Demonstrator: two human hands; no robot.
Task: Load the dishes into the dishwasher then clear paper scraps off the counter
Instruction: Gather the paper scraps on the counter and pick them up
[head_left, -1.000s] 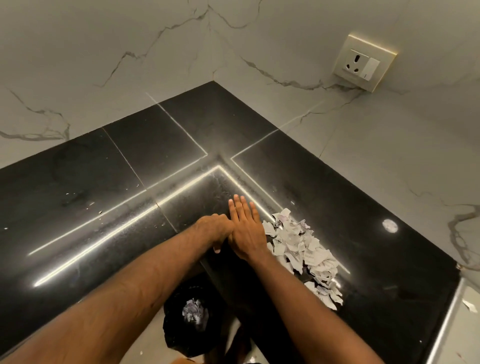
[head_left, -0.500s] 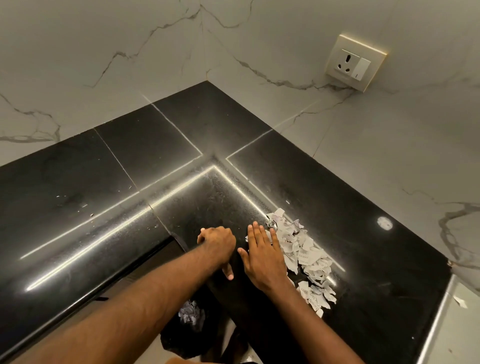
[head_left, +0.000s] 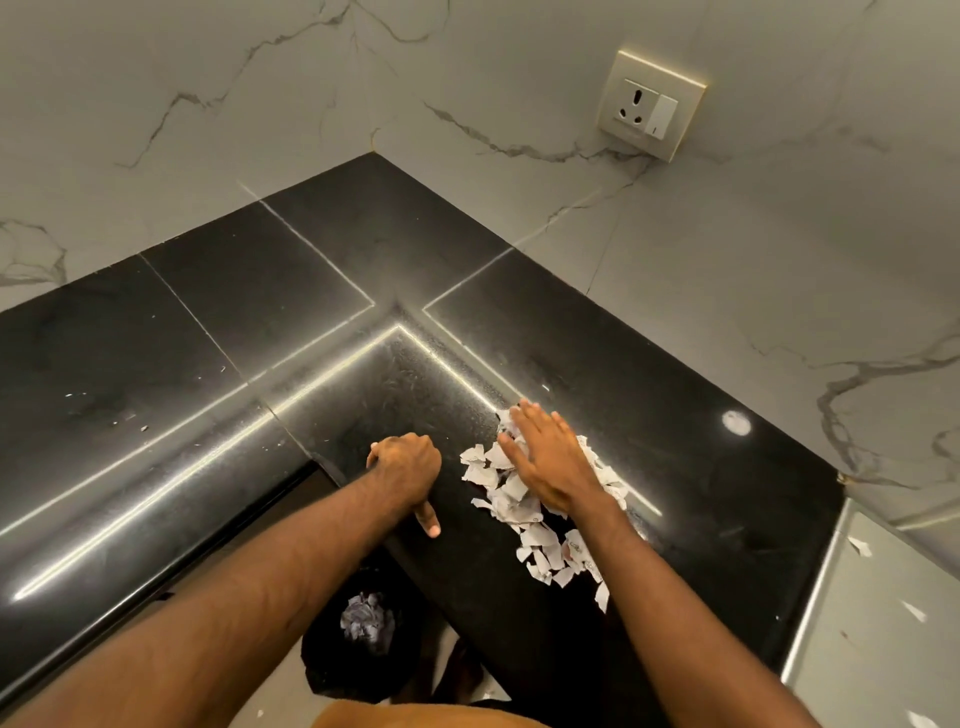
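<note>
In the head view, a glossy black stone counter (head_left: 260, 322) bends round a corner under white grey-veined marble walls (head_left: 519, 78). The torn white paper scraps (head_left: 540, 545) lie in a loose heap on the counter's right-hand run, close to its front edge. The right hand (head_left: 550, 457) rests flat on the far end of that heap, fingers straight and spread, gripping nothing. The left hand (head_left: 408, 462) sits just beside the heap at the inner corner of the counter's edge, clenched, the thumb pointing down over the edge; nothing shows inside it. Below the edge, on the floor, stands a black bin (head_left: 332, 660) with crumpled paper (head_left: 366, 623) in it. A cream wall socket (head_left: 649, 106) is set in the right-hand wall.
</note>
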